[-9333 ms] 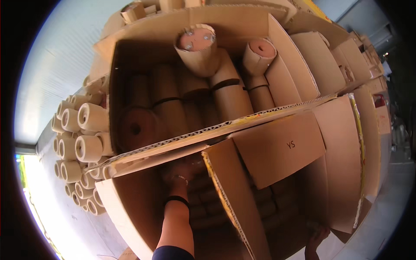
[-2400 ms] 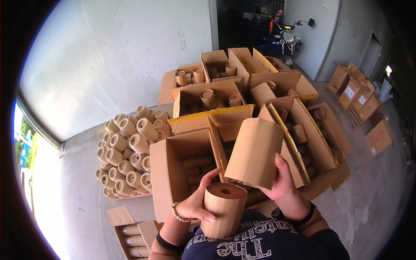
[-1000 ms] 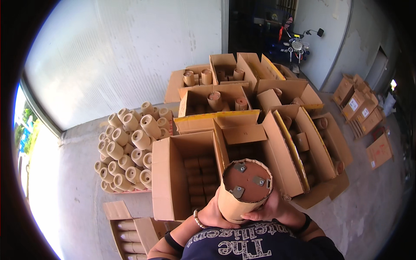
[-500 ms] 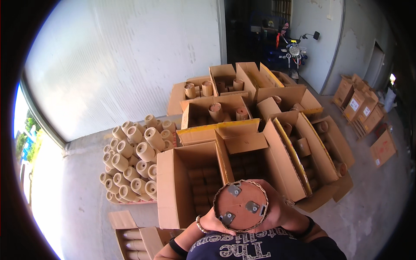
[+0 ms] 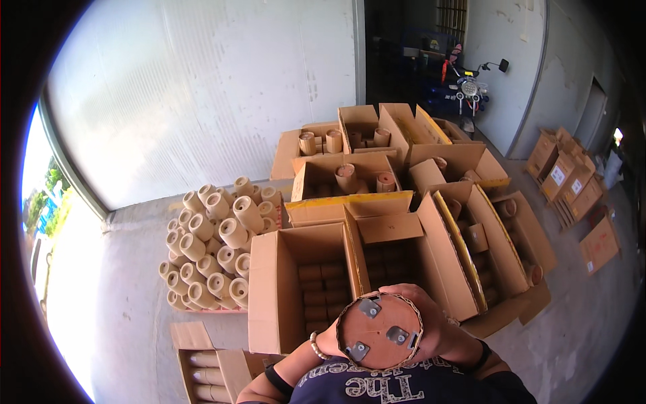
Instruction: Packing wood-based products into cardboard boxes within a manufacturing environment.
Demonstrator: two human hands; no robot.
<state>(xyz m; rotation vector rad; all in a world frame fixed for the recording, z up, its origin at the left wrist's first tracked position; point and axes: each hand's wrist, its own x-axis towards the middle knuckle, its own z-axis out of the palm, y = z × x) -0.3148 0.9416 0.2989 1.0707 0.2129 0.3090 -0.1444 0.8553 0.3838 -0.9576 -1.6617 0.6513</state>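
Note:
Close in front of my body I hold a cardboard-wrapped cylinder (image 5: 378, 343), its round reddish-brown end facing up. Three grey metal clips are screwed to that end, and a corrugated cardboard edge rings it. My left hand (image 5: 328, 341), below a beaded bracelet, presses against the cylinder's left side. Around its far and right side curls my right hand (image 5: 434, 324). Most of the cylinder's body is hidden beneath its end face. Just beyond my left hand stands an open carton (image 5: 264, 289) with rows of brown cylinders inside.
Pale hollow cylinders (image 5: 233, 232) are piled on a reddish pallet at the left. More open cartons (image 5: 350, 204) with cylinders stand ahead and right. A small carton (image 5: 232, 367) lies at lower left. Flattened cartons (image 5: 562, 175) lean at far right; a motorbike (image 5: 469, 87) stands at the back.
The whole scene has shifted slightly right in the picture as the view turned. The cylinder sits a little lower and further right, still held by both hands.

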